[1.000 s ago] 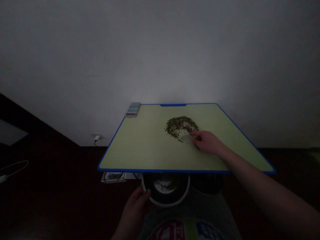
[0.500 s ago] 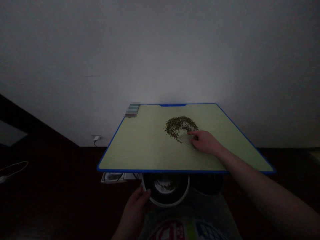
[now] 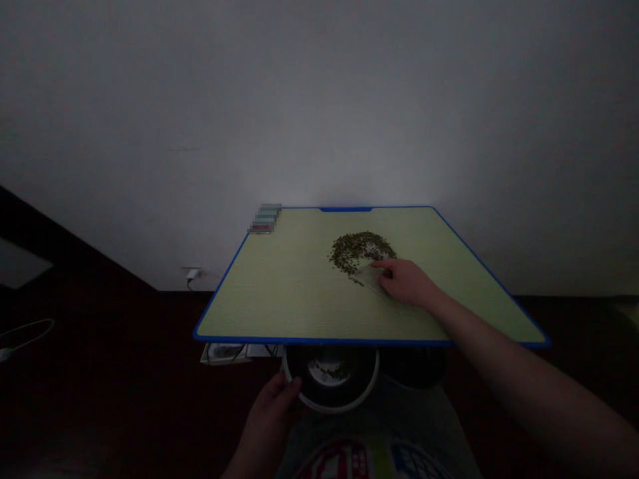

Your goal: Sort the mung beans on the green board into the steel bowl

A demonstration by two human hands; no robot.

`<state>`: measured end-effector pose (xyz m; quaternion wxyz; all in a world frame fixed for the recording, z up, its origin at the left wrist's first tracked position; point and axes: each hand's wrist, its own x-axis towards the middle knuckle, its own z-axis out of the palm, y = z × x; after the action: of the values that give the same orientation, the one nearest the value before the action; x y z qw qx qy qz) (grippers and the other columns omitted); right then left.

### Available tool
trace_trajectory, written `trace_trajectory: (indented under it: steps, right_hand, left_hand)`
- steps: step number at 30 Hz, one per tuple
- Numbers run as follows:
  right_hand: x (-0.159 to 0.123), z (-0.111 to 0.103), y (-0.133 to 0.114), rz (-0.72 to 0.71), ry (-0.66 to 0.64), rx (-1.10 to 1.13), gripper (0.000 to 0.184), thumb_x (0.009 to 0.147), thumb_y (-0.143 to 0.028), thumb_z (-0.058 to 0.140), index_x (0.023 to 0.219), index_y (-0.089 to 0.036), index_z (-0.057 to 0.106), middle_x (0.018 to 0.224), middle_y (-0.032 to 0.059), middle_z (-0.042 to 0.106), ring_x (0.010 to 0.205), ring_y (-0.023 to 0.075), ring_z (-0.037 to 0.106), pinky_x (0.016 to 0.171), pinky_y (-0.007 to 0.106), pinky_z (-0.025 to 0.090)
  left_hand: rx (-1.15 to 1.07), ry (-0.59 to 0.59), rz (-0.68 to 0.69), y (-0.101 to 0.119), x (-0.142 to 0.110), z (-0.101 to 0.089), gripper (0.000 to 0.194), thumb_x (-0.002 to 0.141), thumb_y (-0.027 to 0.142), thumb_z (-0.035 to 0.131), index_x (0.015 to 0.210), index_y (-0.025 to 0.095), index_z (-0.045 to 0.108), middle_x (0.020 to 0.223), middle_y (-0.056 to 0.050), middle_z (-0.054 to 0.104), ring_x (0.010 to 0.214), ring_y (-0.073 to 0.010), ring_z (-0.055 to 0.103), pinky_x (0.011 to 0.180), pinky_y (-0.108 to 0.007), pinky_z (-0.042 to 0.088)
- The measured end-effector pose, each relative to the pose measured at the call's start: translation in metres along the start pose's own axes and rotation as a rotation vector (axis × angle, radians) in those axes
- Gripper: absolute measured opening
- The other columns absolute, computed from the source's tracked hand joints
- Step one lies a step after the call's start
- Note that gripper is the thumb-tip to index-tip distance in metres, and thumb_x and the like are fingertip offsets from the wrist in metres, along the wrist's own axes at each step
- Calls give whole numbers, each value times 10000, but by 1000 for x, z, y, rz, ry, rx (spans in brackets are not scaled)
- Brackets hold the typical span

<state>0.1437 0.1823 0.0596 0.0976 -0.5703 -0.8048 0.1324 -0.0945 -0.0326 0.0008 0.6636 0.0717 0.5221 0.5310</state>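
On the pale green table top point(image 3: 279, 286), a heap of small brown-green grains point(image 3: 357, 246) lies in a curved band. My right hand point(image 3: 407, 283) is closed on a thin clear plastic piece point(image 3: 368, 277) with a rounded edge, perhaps a scraper; its exact kind is hard to make out in the dim light. The index finger stretches along it, and its edge lies against the grains nearest me. Below the table's front edge, my left hand point(image 3: 272, 406) grips the left rim of a round bowl point(image 3: 344, 407), dark inside, with some grains at its bottom.
A blue rim point(image 3: 319, 342) runs around the table top. A blurred flat object point(image 3: 264, 219) lies at the far left corner. Under the table are a white power strip point(image 3: 227, 352) and a dark round container point(image 3: 417, 367). A white wall point(image 3: 319, 113) stands behind.
My right hand has shifted slightly left with the clear piece, toward the grains. My left hand and the bowl stay where they were.
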Motion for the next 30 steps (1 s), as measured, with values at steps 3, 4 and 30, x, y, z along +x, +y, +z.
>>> trace_trajectory:
  steps: [3, 4, 30]
  right_hand:
    - [0, 0, -2, -16, -8, 9, 424, 786, -239, 496, 1183, -186, 637, 746, 41, 682, 684, 163, 591, 617, 261, 389]
    - [1, 0, -3, -18, -11, 9, 423, 786, -240, 497, 1181, -186, 638, 741, 40, 680, 678, 162, 589, 610, 261, 386]
    - [-7, 1, -12, 27, 31, -7, 426, 811, -271, 476, 1200, -184, 625, 839, 58, 705, 784, 185, 622, 709, 276, 424]
  left_hand:
    - [16, 48, 6, 0, 0, 0, 226, 624, 248, 761, 810, 144, 686, 801, -103, 771, 807, -279, 712, 713, -341, 537]
    - [15, 56, 3, 1, -1, 1, 228, 617, 243, 764, 808, 145, 688, 804, -103, 771, 802, -279, 713, 709, -341, 537]
    - [24, 77, 7, 2, -3, 4, 215, 597, 255, 768, 762, 158, 669, 776, -91, 773, 802, -279, 713, 710, -343, 539]
